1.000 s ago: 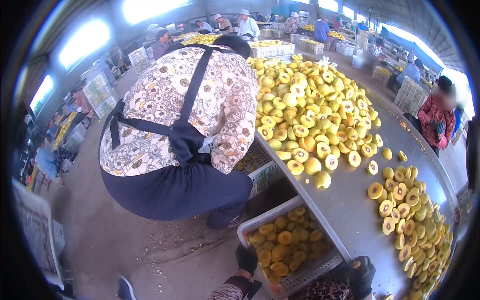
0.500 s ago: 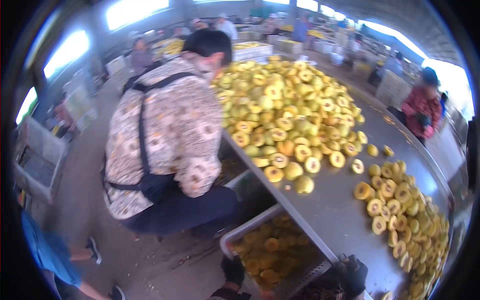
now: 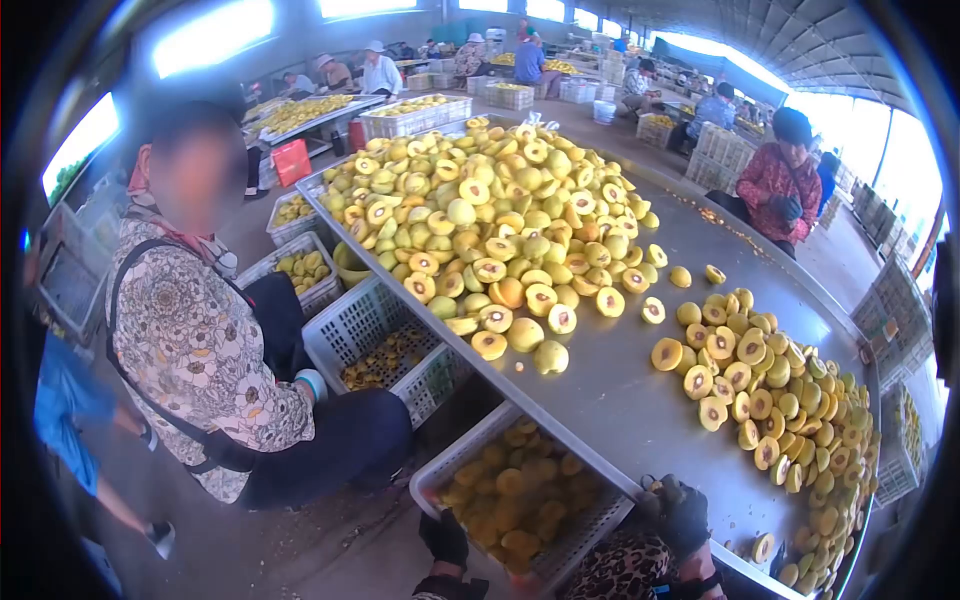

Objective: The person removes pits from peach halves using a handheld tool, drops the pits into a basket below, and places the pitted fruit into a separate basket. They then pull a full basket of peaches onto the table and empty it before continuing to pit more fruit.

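Observation:
My left hand, in a black glove, is closed at the near left rim of a plastic crate that sits below the table edge. Halved yellow fruit, looking like peaches, fills much of this crate. My right hand, also black-gloved, has its fingers curled at the metal table's edge by the crate's right corner. What it grips, if anything, is hidden. On the metal table lie a large heap of halved peaches and a smaller pile of halves, many showing brown pits.
To my left a person in a flowered shirt sits close to the table, beside crates partly filled with fruit. Across the table is a person in a red top. Stacked crates stand at the right; a blue-clad person is at far left.
My view has shifted, showing more of the table's left side. The seated person has turned from the heap and leaned back. My hands keep about the same places by the crate.

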A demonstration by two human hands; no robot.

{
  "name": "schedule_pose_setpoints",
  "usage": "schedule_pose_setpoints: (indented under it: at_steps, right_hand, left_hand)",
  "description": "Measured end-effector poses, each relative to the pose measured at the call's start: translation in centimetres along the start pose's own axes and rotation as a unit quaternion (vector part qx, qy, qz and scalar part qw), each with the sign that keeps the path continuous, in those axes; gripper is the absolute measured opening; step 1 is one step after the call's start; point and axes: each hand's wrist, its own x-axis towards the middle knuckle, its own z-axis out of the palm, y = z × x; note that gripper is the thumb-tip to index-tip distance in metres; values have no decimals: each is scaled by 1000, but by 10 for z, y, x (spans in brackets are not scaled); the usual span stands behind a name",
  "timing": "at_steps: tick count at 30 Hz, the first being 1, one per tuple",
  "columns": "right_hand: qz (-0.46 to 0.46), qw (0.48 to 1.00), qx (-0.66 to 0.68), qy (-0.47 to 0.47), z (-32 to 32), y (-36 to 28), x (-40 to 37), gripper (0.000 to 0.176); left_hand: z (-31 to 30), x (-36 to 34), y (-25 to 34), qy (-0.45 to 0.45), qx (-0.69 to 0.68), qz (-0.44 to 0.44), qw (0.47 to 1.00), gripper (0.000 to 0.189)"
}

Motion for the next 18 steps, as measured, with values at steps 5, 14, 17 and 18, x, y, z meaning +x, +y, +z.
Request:
schedule_pose_setpoints:
  at_steps: [5, 14, 17, 18]
  right_hand:
    - [16, 1000, 8, 10, 10, 11, 1, 33]
    - [-11, 995, -55, 88, 42, 38, -2, 29]
    - [-22, 993, -57, 104, 67, 75, 0, 28]
    - [-31, 993, -53, 100, 65, 70, 3, 28]
  left_hand:
    - [7, 8, 11, -2, 72, -16, 997, 36]
    - [18, 14, -2, -6, 103, -25, 994, 41]
    - [17, 16, -4, -9, 139, -18, 990, 40]
    - [17, 16, -4, -20, 158, -4, 987, 40]
